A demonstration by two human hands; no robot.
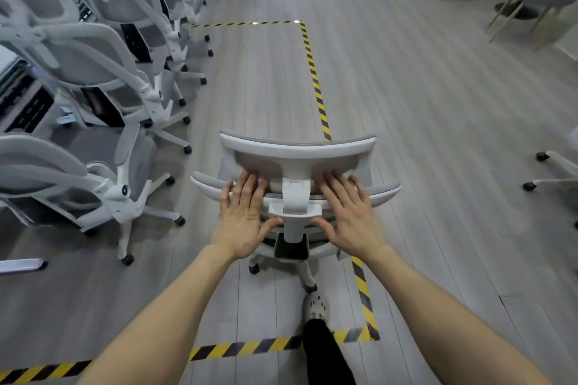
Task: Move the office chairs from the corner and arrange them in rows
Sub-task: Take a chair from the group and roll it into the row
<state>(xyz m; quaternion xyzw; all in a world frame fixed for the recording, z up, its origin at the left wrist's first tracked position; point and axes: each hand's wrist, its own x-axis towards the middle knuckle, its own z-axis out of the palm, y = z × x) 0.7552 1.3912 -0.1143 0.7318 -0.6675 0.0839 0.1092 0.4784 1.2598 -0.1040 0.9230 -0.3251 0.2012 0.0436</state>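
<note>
Pressing flat on back of office chair (297, 159): left hand (242, 222) and right hand (350, 219), fingers spread, either side of headrest post. Chair on grey plank floor (438, 134), over hazard tape (316, 81). Row of chairs (93, 72) along left edge.

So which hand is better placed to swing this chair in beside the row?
Probably the right hand. The row of chairs stands to the left, and pushing from the right of the chair back would turn it that way; the left hand can steady it.
</note>
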